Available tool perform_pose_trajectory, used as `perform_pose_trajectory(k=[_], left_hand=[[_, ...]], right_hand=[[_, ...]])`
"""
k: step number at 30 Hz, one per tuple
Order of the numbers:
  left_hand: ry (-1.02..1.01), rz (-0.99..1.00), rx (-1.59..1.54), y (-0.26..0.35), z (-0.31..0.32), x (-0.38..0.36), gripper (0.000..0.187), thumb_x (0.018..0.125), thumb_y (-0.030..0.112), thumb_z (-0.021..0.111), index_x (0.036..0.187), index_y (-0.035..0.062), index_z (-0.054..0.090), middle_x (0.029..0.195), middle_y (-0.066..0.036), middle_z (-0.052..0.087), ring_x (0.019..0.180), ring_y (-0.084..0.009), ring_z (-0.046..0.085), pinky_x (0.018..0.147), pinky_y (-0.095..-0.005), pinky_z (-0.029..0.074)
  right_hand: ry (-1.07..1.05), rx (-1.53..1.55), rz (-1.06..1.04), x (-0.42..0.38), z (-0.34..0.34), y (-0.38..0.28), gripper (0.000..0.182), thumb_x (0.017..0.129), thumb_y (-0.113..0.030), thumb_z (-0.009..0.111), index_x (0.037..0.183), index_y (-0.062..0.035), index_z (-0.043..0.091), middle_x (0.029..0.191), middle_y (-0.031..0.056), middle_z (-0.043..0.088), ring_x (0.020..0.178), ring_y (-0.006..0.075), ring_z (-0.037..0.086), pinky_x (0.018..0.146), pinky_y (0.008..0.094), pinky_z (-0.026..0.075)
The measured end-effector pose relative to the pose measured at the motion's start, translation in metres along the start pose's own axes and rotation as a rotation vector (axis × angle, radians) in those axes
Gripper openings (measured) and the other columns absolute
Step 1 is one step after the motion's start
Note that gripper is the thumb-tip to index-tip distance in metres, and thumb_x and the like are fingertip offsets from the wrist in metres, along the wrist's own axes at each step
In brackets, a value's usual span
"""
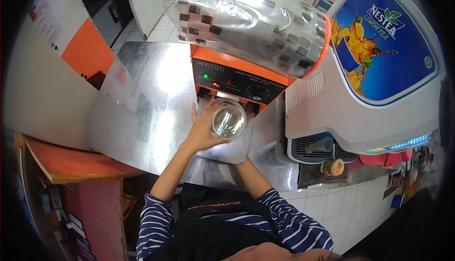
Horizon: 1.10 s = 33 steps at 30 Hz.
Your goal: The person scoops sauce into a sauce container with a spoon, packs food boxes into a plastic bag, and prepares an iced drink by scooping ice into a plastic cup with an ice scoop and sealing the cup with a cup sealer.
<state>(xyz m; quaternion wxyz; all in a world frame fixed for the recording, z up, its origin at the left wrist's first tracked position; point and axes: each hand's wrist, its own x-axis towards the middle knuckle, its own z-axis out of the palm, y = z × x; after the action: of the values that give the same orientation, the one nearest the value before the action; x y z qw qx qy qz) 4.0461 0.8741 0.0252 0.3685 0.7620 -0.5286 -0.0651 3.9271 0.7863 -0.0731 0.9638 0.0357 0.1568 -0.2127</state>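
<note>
My left hand [204, 130] is wrapped around the side of a clear plastic cup [229, 120]. Seen from above, the cup's round rim faces up, close in front of the orange cup sealing machine [279, 92]. Beneath the cup lies the machine's flat metal plate [232, 153]. My right hand is hidden under the front of that plate; only its wrist and forearm [254, 178] show. On the machine's black panel a green light [205, 76] and a red light [216, 85] glow beside a dial [259, 92].
A plastic cover with dark squares [246, 22] drapes the machine's top. To the right stands a Nestea drink dispenser [308, 104] with a clear cup [320, 145] lying on its drip tray. A small jar [332, 167] sits before it. The metal counter [142, 100] extends left.
</note>
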Motion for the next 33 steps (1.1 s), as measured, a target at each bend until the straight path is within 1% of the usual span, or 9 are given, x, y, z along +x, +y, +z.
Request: perform_pose_trajectory(k=[7, 13, 16, 17, 20, 25, 27, 29, 33], left_hand=[[0.463, 0.038, -0.047, 0.051, 0.028, 0.001, 0.080, 0.048, 0.037, 0.080, 0.114, 0.0057, 0.049, 0.107, -0.008, 0.055, 0.103, -0.0241, 0.051, 0.104, -0.0540, 0.002], [0.829, -0.468, -0.123, 0.122, 0.021, -0.081, 0.081, 0.047, 0.018, 0.083, 0.118, 0.0002, 0.046, 0.105, -0.009, 0.052, 0.098, -0.0221, 0.053, 0.087, -0.0321, 0.040], [1.090, -0.540, -0.494, 0.128, 0.041, -0.166, 0.089, 0.048, 0.018, 0.085, 0.122, -0.0012, 0.039, 0.113, -0.011, 0.049, 0.108, -0.0217, 0.049, 0.094, -0.0326, 0.038], [1.185, -0.580, -0.426, 0.140, 0.048, -0.191, 0.089, 0.048, 0.018, 0.085, 0.122, -0.0012, 0.039, 0.113, -0.011, 0.049, 0.108, -0.0217, 0.049, 0.094, -0.0326, 0.038], [1.480, -0.460, -0.178, 0.177, 0.061, -0.266, 0.094, 0.051, 0.019, 0.086, 0.125, 0.0020, 0.030, 0.122, -0.015, 0.043, 0.116, -0.0256, 0.043, 0.098, -0.0385, 0.034], [1.779, -0.326, 0.247, 0.248, 0.080, -0.387, 0.105, 0.052, 0.019, 0.086, 0.128, 0.0079, 0.015, 0.123, -0.018, 0.041, 0.117, -0.0278, 0.043, 0.098, -0.0436, 0.034], [2.008, -0.176, -0.125, 0.283, 0.097, -0.431, 0.110, 0.052, 0.017, 0.086, 0.128, 0.0127, 0.006, 0.124, -0.018, 0.041, 0.115, -0.0268, 0.044, 0.097, -0.0426, 0.035], [2.043, -0.361, -0.003, 0.328, 0.119, -0.494, 0.114, 0.052, 0.016, 0.086, 0.128, 0.0169, 0.001, 0.124, -0.017, 0.041, 0.114, -0.0257, 0.045, 0.096, -0.0418, 0.037], [2.443, -0.310, -0.022, 0.423, 0.143, -0.623, 0.109, 0.055, 0.019, 0.084, 0.128, 0.0184, 0.003, 0.122, -0.012, 0.041, 0.113, -0.0241, 0.044, 0.095, -0.0396, 0.038]], right_hand=[[-0.161, 0.073, 0.222, 0.009, -0.008, -0.020, 0.028, 0.078, -0.023, 0.051, 0.098, -0.0042, 0.053, 0.098, 0.0105, 0.053, 0.088, 0.0207, 0.051, 0.071, 0.0343, 0.040], [-0.135, 0.174, 0.630, 0.007, -0.022, -0.038, 0.030, 0.078, -0.024, 0.052, 0.098, -0.0025, 0.051, 0.094, 0.0104, 0.052, 0.085, 0.0204, 0.051, 0.069, 0.0332, 0.040], [-0.112, 0.223, 0.927, 0.001, -0.026, -0.011, 0.031, 0.077, -0.024, 0.052, 0.099, -0.0017, 0.050, 0.093, 0.0104, 0.051, 0.083, 0.0202, 0.051, 0.068, 0.0326, 0.040], [-0.125, 0.281, 0.849, 0.004, -0.020, -0.004, 0.027, 0.078, -0.021, 0.051, 0.095, -0.0005, 0.049, 0.079, 0.0069, 0.047, 0.077, 0.0186, 0.049, 0.065, 0.0318, 0.039], [-0.177, 0.197, 0.695, 0.010, -0.021, 0.017, 0.023, 0.084, -0.015, 0.043, 0.103, -0.0029, 0.048, 0.096, 0.0066, 0.054, 0.080, 0.0173, 0.055, 0.072, 0.0292, 0.040], [-0.863, -1.019, 1.007, -0.189, -0.005, 0.154, 0.039, 0.083, -0.024, 0.053, 0.117, -0.0075, 0.044, 0.117, 0.0101, 0.050, 0.104, 0.0244, 0.050, 0.084, 0.0352, 0.040], [-1.773, -1.142, 0.811, -0.313, 0.003, 0.191, 0.065, 0.065, -0.025, 0.072, 0.120, -0.0085, 0.043, 0.120, 0.0118, 0.049, 0.109, 0.0269, 0.047, 0.090, 0.0369, 0.037], [-2.175, -0.995, 0.838, -0.402, -0.010, 0.222, 0.083, 0.048, -0.021, 0.081, 0.121, -0.0086, 0.043, 0.117, 0.0123, 0.051, 0.108, 0.0285, 0.047, 0.093, 0.0383, 0.034], [-2.546, -1.089, 0.722, -0.586, -0.052, 0.267, 0.077, 0.048, -0.025, 0.081, 0.114, -0.0061, 0.047, 0.108, 0.0103, 0.055, 0.102, 0.0287, 0.051, 0.089, 0.0386, 0.033]])
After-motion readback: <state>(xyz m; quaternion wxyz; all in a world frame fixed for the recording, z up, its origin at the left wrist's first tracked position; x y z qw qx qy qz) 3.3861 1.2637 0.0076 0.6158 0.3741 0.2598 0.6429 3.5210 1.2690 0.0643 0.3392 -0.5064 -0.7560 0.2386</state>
